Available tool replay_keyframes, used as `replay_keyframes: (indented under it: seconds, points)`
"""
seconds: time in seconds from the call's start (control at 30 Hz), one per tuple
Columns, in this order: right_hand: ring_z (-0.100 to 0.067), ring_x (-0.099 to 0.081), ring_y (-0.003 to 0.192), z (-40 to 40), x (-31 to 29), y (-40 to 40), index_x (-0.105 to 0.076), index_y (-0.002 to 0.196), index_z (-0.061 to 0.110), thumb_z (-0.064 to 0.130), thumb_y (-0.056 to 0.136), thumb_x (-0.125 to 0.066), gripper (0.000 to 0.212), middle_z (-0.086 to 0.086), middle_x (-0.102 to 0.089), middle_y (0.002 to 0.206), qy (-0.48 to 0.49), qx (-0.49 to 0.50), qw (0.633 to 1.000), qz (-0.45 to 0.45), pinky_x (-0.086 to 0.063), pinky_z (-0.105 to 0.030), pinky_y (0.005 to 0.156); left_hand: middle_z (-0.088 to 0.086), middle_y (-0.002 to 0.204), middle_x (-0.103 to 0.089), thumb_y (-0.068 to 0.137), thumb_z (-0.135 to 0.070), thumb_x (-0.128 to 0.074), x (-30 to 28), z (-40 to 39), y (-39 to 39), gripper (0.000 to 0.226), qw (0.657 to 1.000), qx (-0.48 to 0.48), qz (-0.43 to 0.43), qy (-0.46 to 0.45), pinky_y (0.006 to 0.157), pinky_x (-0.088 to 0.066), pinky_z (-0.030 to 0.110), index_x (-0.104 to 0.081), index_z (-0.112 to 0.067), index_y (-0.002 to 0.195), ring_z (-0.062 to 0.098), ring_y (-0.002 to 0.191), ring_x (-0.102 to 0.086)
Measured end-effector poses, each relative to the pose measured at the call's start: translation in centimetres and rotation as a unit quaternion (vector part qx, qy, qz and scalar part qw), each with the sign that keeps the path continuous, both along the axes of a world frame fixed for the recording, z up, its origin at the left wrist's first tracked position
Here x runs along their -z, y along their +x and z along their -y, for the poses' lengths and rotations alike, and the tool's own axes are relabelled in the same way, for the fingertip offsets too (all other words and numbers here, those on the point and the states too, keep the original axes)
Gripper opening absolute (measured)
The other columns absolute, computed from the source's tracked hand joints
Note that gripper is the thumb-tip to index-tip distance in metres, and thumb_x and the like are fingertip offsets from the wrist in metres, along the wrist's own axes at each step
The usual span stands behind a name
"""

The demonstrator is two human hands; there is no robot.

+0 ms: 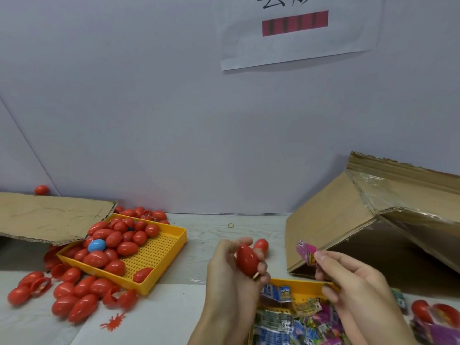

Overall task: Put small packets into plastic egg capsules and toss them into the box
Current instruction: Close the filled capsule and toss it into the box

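My left hand [230,272] grips a red plastic egg capsule [246,260], held upright above the table; a second red half [261,245] shows just behind its fingers. My right hand [348,282] pinches a small pink packet [306,253] between thumb and forefinger, a little to the right of the egg and apart from it. Below both hands a yellow tray [298,286] holds several coloured packets [293,322]. The open cardboard box [361,220] lies on its side at the right.
A second yellow tray [159,257] at the left holds several red eggs and one blue egg [96,245]. More red eggs [74,295] lie loose in front of it. A cardboard flap [49,215] covers the far left. A rubber band [231,225] lies mid-table.
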State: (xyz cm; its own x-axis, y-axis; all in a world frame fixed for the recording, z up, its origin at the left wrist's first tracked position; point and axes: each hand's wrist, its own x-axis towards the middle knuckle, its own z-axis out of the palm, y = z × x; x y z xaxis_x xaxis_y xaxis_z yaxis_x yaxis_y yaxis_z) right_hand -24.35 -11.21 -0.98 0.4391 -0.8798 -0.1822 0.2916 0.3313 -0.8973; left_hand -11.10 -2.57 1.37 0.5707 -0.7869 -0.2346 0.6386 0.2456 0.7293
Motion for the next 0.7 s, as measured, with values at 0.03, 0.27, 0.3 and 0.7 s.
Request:
replay_keyframes:
  seconds: [0.03, 0.27, 0.3, 0.7]
  points:
    - [-0.017, -0.041, 0.050, 0.0, 0.0, 0.0, -0.071, 0.083, -0.002, 0.017, 0.060, -0.070, 0.030, -0.014, -0.055, 0.060, -0.005, 0.004, 1.000, 0.001, -0.031, -0.017, 0.034, 0.014, 0.068, -0.053, 0.071, -0.015, -0.053, 0.0, 0.0, -0.1, 0.029, 1.000, 0.000, -0.007, -0.005, 0.050, -0.034, 0.029, -0.053, -0.003, 0.098, 0.020, 0.054, -0.043]
    - [-0.013, -0.045, 0.045, 0.0, 0.1, -0.2, -0.074, 0.086, 0.005, 0.024, 0.060, -0.071, 0.032, -0.013, -0.054, 0.058, -0.019, -0.017, 0.999, -0.040, -0.033, -0.018, 0.034, 0.019, 0.081, -0.065, 0.090, -0.008, -0.062, 0.8, 0.3, -0.3, 0.018, 0.995, 0.000, 0.098, 0.019, 0.048, -0.052, 0.027, -0.063, 0.003, 0.103, 0.023, 0.056, -0.060]
    - [-0.013, -0.045, 0.045, 0.0, 0.1, -0.2, -0.073, 0.088, 0.004, 0.023, 0.060, -0.071, 0.034, -0.012, -0.054, 0.058, -0.020, -0.015, 0.999, -0.040, -0.033, -0.018, 0.034, 0.018, 0.079, -0.066, 0.087, -0.011, -0.066, 0.9, 0.4, -0.2, 0.019, 0.993, 0.002, 0.117, 0.018, 0.048, -0.051, 0.026, -0.065, 0.001, 0.103, 0.022, 0.055, -0.059]
    - [-0.013, -0.043, 0.051, -0.2, -0.4, -0.1, -0.075, 0.074, 0.004, 0.017, 0.060, -0.070, 0.020, -0.006, -0.055, 0.055, -0.022, 0.029, 0.999, 0.024, -0.033, -0.016, 0.035, 0.002, 0.090, -0.074, 0.080, -0.014, -0.079, 2.0, 0.3, -0.4, 0.020, 0.941, 0.059, 0.328, 0.068, 0.063, -0.054, 0.023, -0.074, -0.027, 0.095, 0.017, 0.063, -0.068]
